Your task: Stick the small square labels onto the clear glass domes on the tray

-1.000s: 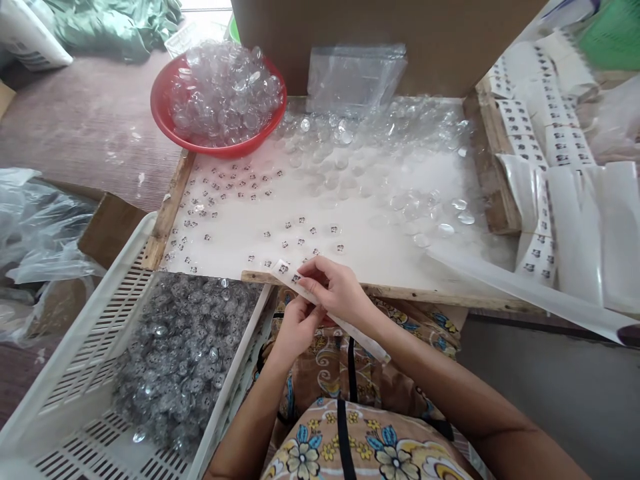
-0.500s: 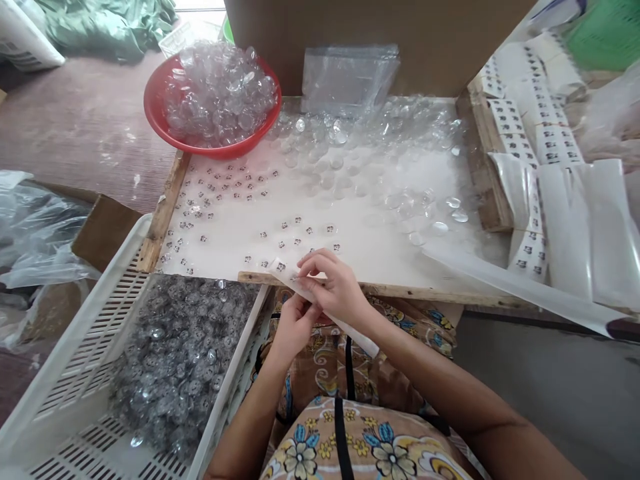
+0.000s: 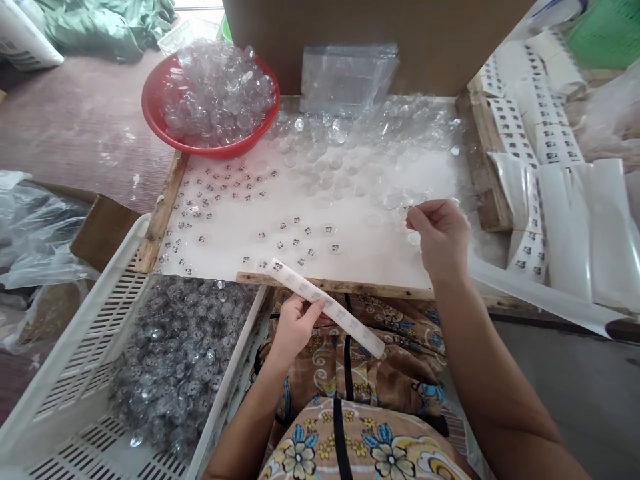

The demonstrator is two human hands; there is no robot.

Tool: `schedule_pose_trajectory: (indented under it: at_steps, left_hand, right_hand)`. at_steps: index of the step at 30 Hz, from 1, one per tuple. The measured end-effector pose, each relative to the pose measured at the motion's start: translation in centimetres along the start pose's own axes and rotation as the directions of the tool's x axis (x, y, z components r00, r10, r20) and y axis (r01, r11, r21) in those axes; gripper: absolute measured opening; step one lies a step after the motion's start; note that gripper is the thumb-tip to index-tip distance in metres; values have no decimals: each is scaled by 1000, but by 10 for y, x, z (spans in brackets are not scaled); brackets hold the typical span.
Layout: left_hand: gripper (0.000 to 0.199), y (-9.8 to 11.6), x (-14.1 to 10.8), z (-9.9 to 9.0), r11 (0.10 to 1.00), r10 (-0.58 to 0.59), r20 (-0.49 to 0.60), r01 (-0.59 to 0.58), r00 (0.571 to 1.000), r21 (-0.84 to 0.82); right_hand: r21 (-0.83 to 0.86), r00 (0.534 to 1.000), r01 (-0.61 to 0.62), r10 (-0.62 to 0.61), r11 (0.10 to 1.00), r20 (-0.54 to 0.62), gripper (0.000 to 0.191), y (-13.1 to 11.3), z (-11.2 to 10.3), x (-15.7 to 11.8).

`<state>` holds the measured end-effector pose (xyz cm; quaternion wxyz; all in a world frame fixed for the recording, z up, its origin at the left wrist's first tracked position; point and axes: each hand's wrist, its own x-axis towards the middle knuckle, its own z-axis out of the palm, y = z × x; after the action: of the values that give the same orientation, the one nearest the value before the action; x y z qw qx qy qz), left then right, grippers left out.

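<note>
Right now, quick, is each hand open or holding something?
Left hand: closed, pinching a white sticker strip.
Right hand: closed, pinching a small printed sticker.

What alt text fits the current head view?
A person's left hand holds a white sticker strip while the right hand pinches a printed sticker near clear discs on a white board. A heaped red bowl and a white basket sit at left.

My white table [image 3: 230,230] holds a red bowl [image 3: 155,127] at its far left corner, clear discs [image 3: 337,130] along the far side and right, printed discs [image 3: 229,177] at left and toward the near edge, and a white strip [image 3: 540,290] slanting across the near right.
</note>
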<state>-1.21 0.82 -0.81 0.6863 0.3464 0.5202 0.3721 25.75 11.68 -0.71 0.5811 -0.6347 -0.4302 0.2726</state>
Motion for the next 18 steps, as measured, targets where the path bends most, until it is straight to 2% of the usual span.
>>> schedule_pose_trajectory:
  at_steps: [3, 6, 12, 18]
  left_hand:
    - [36, 0, 0, 1, 1000, -1, -7, 1, 1000, 6]
    - [37, -1, 1, 1, 1000, 4, -16, -4, 1000, 13]
    - [37, -2, 0, 4, 999, 6, -38, -4, 999, 38]
    - [38, -3, 1, 6, 999, -10, -57, 13, 998, 40]
  right_hand:
    - [-9, 1000, -10, 10, 1000, 2, 12, -2, -7, 8]
    - [-95, 999, -38, 40, 995, 18, 12, -7, -8, 14]
    - [-316, 962, -80, 157, 945, 225, 13, -5, 0, 24]
    - [-527, 930, -34, 220, 849, 295, 4, -9, 10, 31]
